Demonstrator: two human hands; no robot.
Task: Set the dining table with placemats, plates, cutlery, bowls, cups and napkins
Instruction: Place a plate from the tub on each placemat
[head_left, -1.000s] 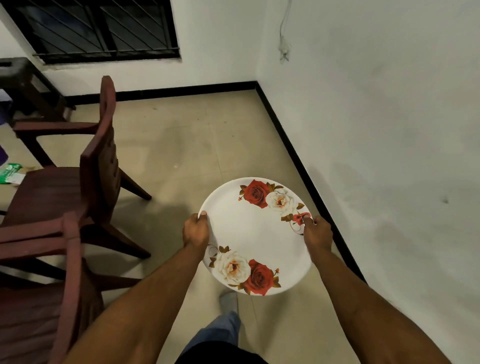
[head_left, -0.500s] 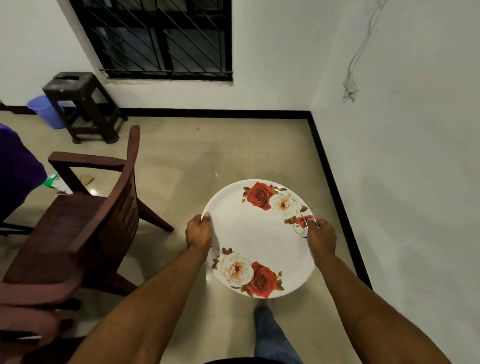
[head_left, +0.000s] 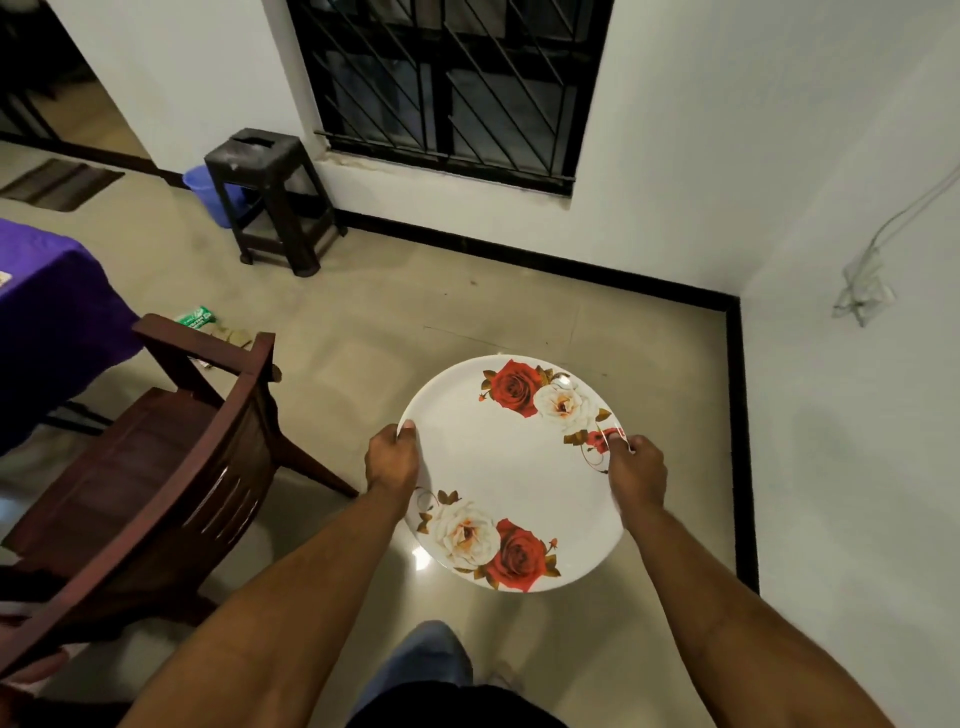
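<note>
Right now both of my hands carry one plate (head_left: 511, 467), held out level in front of me above the tiled floor (head_left: 467, 312). My left hand (head_left: 392, 460) grips the left rim, thumb laid over the top edge and the other fingers curled underneath where I cannot see them. My right hand (head_left: 638, 470) grips the right rim the same way, its thumb resting on the small red bud printed there. The plate is white with a red rose and a cream rose at the far edge and another such pair at the near edge. To my left stands a dark wooden chair (head_left: 171, 467), its back turned toward me, and beyond it the corner of a table under a purple cloth (head_left: 47, 312). A black stool (head_left: 270, 197) sits against the far wall beneath a barred window (head_left: 447, 83), with a blue bucket (head_left: 208, 192) just behind it. A green packet (head_left: 196, 317) lies on the floor near the chair. On the white wall to my right hangs a loose wire (head_left: 865, 291). My foot (head_left: 426, 660) shows below the plate.
</note>
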